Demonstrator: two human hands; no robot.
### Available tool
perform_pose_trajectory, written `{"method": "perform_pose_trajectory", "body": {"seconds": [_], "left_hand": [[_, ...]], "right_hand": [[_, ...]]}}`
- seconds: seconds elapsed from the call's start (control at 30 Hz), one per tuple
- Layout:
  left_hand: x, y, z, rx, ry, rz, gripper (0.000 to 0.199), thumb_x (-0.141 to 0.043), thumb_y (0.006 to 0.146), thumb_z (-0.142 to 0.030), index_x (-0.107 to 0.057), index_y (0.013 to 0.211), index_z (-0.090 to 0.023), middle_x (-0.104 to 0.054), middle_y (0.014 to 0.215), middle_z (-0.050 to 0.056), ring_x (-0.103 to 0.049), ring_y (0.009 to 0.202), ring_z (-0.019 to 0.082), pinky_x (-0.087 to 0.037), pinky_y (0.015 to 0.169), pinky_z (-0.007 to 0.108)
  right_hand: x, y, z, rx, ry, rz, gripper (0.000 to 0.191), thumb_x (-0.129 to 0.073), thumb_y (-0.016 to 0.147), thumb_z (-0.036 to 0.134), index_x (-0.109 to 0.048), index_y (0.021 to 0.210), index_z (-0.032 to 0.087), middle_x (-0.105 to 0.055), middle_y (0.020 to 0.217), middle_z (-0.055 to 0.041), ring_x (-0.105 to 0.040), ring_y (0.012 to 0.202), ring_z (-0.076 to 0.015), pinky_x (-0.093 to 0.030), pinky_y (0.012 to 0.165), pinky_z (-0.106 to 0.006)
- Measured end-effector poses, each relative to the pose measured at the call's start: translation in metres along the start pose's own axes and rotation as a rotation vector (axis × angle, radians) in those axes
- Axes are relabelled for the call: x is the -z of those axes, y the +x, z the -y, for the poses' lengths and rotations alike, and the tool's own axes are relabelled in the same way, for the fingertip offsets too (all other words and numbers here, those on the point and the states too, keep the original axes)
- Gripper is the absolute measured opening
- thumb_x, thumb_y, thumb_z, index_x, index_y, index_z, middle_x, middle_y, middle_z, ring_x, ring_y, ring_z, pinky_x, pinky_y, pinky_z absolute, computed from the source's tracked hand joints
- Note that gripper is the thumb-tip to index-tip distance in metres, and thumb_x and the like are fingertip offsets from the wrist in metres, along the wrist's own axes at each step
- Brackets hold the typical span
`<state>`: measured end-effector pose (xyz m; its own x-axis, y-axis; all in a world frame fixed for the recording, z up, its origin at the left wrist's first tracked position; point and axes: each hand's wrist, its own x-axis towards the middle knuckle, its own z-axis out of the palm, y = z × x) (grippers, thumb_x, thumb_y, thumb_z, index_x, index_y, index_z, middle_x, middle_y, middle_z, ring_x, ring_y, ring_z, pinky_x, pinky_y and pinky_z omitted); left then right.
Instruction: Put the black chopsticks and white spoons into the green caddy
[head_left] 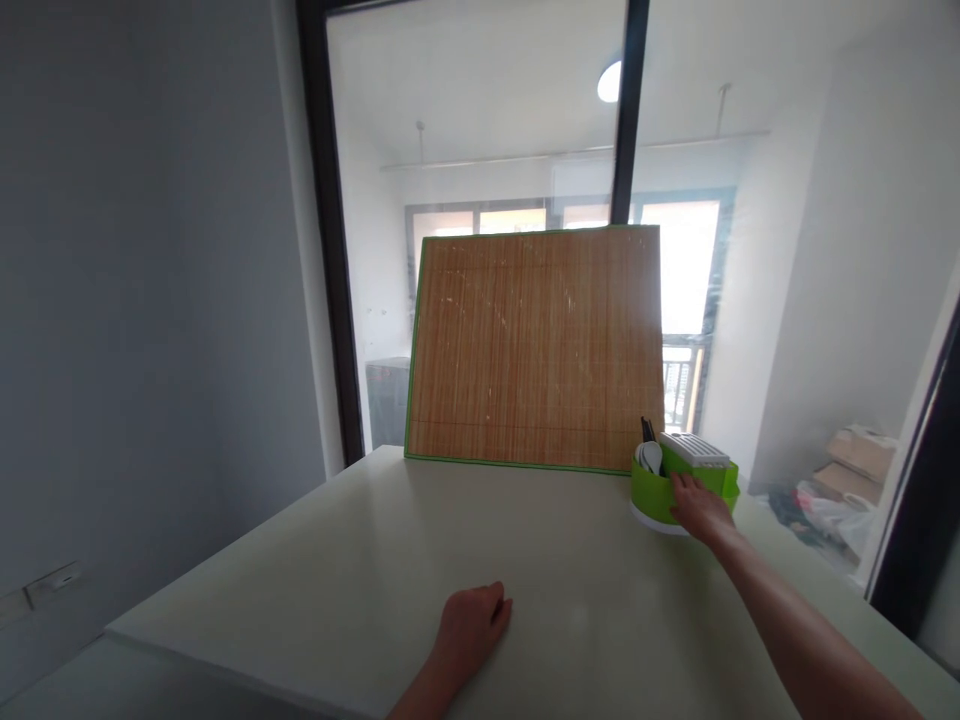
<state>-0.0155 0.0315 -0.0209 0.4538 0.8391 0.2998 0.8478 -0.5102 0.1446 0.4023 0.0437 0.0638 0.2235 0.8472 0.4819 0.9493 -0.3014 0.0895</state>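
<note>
At the right of the table stands a green utensil holder (651, 497) with a white base. Spoon heads (649, 457) and dark handles (646, 430) stick up from its round part, and a white slotted top (699, 450) covers its block part. My right hand (699, 508) is at the front of the holder, its fingers against the green wall near the rim; some fingertips are hard to make out. Closed in a loose fist, my left hand (474, 618) rests on the white table (360, 590), with nothing visible in it.
A brown bamboo mat board (536, 350) with green edging leans upright against the glass at the table's back edge. Dark window frames (330, 240) stand behind. Beyond the glass at right lie cardboard boxes (862, 455) and plastic bags (836, 515).
</note>
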Motion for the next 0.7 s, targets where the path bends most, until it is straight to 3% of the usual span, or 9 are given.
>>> {"method": "perform_pose_trajectory", "body": {"seconds": [0.13,0.3,0.43,0.57,0.7], "left_hand": [[-0.002,0.000,0.001,-0.006,0.012,-0.014,0.027,-0.033,0.088,-0.033,-0.054,0.076,-0.021,-0.062,0.071,0.001,-0.058,0.067,0.016,-0.032,0.060,0.025],[-0.003,0.000,0.003,-0.004,0.014,-0.002,0.028,-0.032,0.089,-0.033,-0.053,0.076,-0.021,-0.063,0.073,0.001,-0.059,0.070,0.017,-0.033,0.061,0.025],[-0.005,0.000,0.004,0.010,0.023,-0.008,0.028,-0.032,0.088,-0.034,-0.053,0.075,-0.021,-0.062,0.071,0.001,-0.058,0.069,0.017,-0.033,0.060,0.026],[-0.002,0.000,0.002,0.009,0.011,0.013,0.030,-0.030,0.089,-0.035,-0.053,0.076,-0.021,-0.062,0.072,0.002,-0.058,0.069,0.017,-0.033,0.061,0.025],[-0.002,0.001,0.002,-0.006,0.011,0.010,0.031,-0.029,0.089,-0.036,-0.052,0.074,-0.021,-0.063,0.071,0.001,-0.058,0.069,0.017,-0.032,0.060,0.025]], "right_hand": [[-0.003,0.000,-0.010,-0.050,0.028,-0.011,0.052,-0.057,0.076,0.018,-0.045,0.126,0.014,-0.055,0.115,-0.0154,-0.052,0.101,-0.0282,-0.042,0.076,-0.036],[0.002,-0.001,-0.005,-0.073,0.075,-0.069,0.054,-0.056,0.079,0.021,-0.041,0.130,0.014,-0.056,0.112,-0.0149,-0.053,0.101,-0.0267,-0.041,0.081,-0.035],[0.011,-0.005,0.004,-0.078,0.114,-0.120,0.051,-0.051,0.081,0.022,-0.039,0.130,0.018,-0.054,0.114,-0.0149,-0.052,0.103,-0.0286,-0.043,0.076,-0.036],[0.011,-0.025,0.033,-0.019,0.159,-0.146,0.037,-0.040,0.086,0.023,-0.045,0.123,0.018,-0.054,0.113,-0.0134,-0.055,0.096,-0.0252,-0.043,0.062,-0.030],[0.001,-0.069,0.088,0.141,0.226,-0.128,0.025,-0.035,0.090,0.025,-0.053,0.106,0.022,-0.058,0.102,-0.0055,-0.057,0.087,-0.0165,-0.038,0.059,-0.023]]}}
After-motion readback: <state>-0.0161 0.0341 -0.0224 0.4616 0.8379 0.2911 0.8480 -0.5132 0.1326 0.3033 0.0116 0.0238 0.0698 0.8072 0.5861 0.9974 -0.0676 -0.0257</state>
